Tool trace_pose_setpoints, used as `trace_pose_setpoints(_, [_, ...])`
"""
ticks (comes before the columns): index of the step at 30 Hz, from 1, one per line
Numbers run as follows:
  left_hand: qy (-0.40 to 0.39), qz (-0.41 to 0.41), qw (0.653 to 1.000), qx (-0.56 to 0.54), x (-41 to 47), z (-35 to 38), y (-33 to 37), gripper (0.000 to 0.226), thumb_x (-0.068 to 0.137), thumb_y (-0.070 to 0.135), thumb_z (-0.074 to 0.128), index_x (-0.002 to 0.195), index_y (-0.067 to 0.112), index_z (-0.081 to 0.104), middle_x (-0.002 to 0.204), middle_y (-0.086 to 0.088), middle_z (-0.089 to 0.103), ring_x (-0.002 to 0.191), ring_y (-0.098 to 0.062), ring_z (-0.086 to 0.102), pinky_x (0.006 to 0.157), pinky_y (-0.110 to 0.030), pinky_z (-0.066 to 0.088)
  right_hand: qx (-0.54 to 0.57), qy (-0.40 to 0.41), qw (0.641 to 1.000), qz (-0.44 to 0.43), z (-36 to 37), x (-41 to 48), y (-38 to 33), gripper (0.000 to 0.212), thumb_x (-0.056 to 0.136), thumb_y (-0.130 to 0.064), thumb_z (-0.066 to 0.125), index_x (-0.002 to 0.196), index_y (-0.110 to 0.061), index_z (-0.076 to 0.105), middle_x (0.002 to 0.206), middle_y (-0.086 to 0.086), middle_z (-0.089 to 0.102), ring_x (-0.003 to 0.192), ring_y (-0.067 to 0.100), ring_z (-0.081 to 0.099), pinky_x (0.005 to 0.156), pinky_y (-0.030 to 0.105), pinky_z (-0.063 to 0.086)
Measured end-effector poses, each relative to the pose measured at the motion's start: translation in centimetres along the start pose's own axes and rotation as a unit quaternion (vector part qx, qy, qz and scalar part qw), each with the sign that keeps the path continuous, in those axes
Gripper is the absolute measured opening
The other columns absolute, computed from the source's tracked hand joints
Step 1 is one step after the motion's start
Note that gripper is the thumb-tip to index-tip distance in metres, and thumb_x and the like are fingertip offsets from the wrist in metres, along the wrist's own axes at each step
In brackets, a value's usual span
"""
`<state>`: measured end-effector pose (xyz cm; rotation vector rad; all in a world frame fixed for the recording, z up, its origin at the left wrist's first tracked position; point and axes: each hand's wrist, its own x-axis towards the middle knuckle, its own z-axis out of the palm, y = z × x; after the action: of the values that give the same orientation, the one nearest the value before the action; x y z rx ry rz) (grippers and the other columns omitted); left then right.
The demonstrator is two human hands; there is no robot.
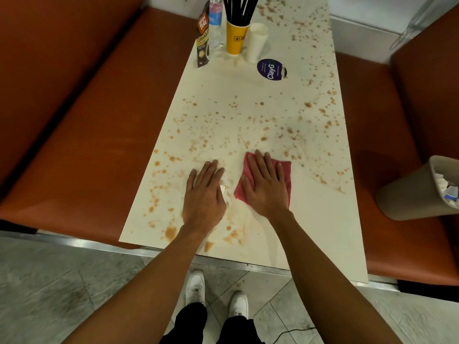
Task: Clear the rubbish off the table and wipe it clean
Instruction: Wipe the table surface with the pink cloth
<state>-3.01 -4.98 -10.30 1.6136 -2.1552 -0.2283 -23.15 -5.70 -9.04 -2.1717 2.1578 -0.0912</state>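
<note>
A long white table (310, 234) is spattered with brown stains over most of its top. My right hand (267, 187) lies flat with straight fingers on a red cloth (285, 170), pressing it onto the table near the front. Beside it, my left hand (205, 194) rests flat on the tabletop, fingers straight; a small shiny clear scrap (223, 188) shows at its right edge. A beige bin (409, 194) holding crumpled rubbish stands on the right bench.
At the far end stand a coffee granules sachet (203, 43), a water bottle (215, 23), a yellow cup (236, 38) with black straws, and a white paper cup (257, 42). A round blue sticker (271, 69) lies nearby. Orange benches (99, 120) flank the table.
</note>
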Motion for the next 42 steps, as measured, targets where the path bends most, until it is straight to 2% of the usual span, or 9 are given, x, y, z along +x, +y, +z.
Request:
trace_pose_setpoints(2, [0.002, 0.003, 1.000, 0.000, 0.0, 0.0, -0.1, 0.054, 0.103, 0.024, 0.036, 0.154, 0.016, 0.050, 0.169, -0.002, 0.036, 0.159, -0.016, 0.024, 0.128, -0.050, 0.021, -0.001, 0.000, 1.000, 0.008, 0.2, 0.1, -0.4, 0.068, 0.110, -0.054, 0.019, 0.169, -0.023, 0.006, 0.177, 0.000, 0.001, 0.163, 0.022, -0.005, 0.130, 0.056, 0.008])
trace_pose_setpoints(5, [-0.004, 0.001, 1.000, -0.005, -0.1, 0.0, -0.1, 0.055, 0.103, 0.024, 0.034, 0.155, 0.017, 0.049, 0.169, -0.001, 0.035, 0.159, -0.016, 0.024, 0.129, -0.049, 0.018, 0.006, -0.011, 0.999, -0.044, 0.0, -4.4, -1.3, 0.069, 0.110, -0.054, 0.020, 0.169, -0.026, -0.002, 0.176, -0.002, -0.007, 0.162, 0.019, -0.012, 0.131, 0.054, 0.002])
trace_pose_setpoints(9, [-0.004, -0.004, 1.000, -0.011, -0.1, 0.0, -0.2, 0.054, 0.104, 0.025, 0.032, 0.154, 0.017, 0.050, 0.169, -0.001, 0.035, 0.159, -0.016, 0.024, 0.129, -0.049, 0.019, 0.004, -0.022, 0.995, -0.098, -0.3, -9.2, 0.0, 0.070, 0.110, -0.054, 0.029, 0.169, -0.027, 0.002, 0.177, -0.002, -0.004, 0.163, 0.019, -0.007, 0.130, 0.056, 0.009])
trace_pose_setpoints(14, [-0.003, 0.008, 1.000, -0.010, -0.1, -0.1, -0.1, 0.053, 0.105, 0.026, 0.033, 0.154, 0.016, 0.050, 0.168, -0.002, 0.037, 0.159, -0.018, 0.026, 0.129, -0.049, 0.020, 0.000, -0.016, 0.998, 0.065, -0.1, -3.9, -0.3, 0.076, 0.104, -0.058, 0.021, 0.169, -0.022, 0.002, 0.177, 0.003, -0.002, 0.163, 0.024, -0.006, 0.129, 0.059, 0.007])
trace_pose_setpoints(16, [-0.005, 0.009, 1.000, -0.004, 0.0, -0.1, -0.2, 0.053, 0.105, 0.027, 0.032, 0.154, 0.017, 0.050, 0.168, -0.002, 0.037, 0.159, -0.018, 0.026, 0.129, -0.049, 0.020, 0.002, -0.020, 0.995, 0.096, 0.1, -3.2, -1.5, 0.078, 0.102, -0.056, 0.020, 0.169, -0.022, 0.001, 0.177, 0.003, -0.003, 0.163, 0.026, -0.007, 0.128, 0.061, 0.006])
trace_pose_setpoints(23, [-0.004, 0.006, 1.000, -0.008, -0.4, -0.1, -0.3, 0.052, 0.106, 0.026, 0.033, 0.155, 0.017, 0.049, 0.169, -0.001, 0.035, 0.159, -0.016, 0.024, 0.130, -0.048, 0.018, 0.016, -0.024, 0.999, -0.029, -0.4, -13.0, -2.8, 0.074, 0.108, -0.056, 0.033, 0.169, -0.028, 0.003, 0.177, -0.001, -0.008, 0.163, 0.021, -0.010, 0.130, 0.058, 0.003])
trace_pose_setpoints(29, [0.002, 0.006, 1.000, -0.001, -0.3, 0.0, -0.2, 0.050, 0.106, 0.024, 0.035, 0.153, 0.016, 0.051, 0.168, -0.002, 0.038, 0.158, -0.017, 0.027, 0.128, -0.049, 0.022, 0.019, -0.025, 0.992, 0.119, -0.1, -6.7, -1.4, 0.074, 0.107, -0.065, 0.016, 0.168, -0.028, -0.001, 0.176, 0.002, -0.008, 0.162, 0.024, -0.011, 0.129, 0.060, 0.003])
trace_pose_setpoints(38, [0.006, -0.003, 1.000, -0.007, -1.2, -0.2, -0.1, 0.049, 0.109, 0.025, 0.034, 0.154, 0.016, 0.050, 0.168, -0.001, 0.037, 0.159, -0.017, 0.026, 0.128, -0.049, 0.022, 0.013, -0.021, 1.000, 0.000, -0.2, -12.9, -2.1, 0.077, 0.107, -0.064, 0.026, 0.169, -0.025, 0.003, 0.177, 0.001, -0.007, 0.162, 0.022, -0.012, 0.130, 0.057, 0.002])
trace_pose_setpoints(42, [0.019, 0.002, 1.000, -0.012, -1.9, -0.3, -0.5, 0.048, 0.108, 0.023, 0.039, 0.155, 0.016, 0.050, 0.168, -0.001, 0.038, 0.158, -0.016, 0.027, 0.128, -0.048, 0.022, 0.018, -0.029, 0.997, 0.063, -0.4, -7.2, -1.1, 0.079, 0.107, -0.064, 0.019, 0.169, -0.019, 0.000, 0.177, 0.002, -0.006, 0.162, 0.022, -0.011, 0.130, 0.057, 0.003])
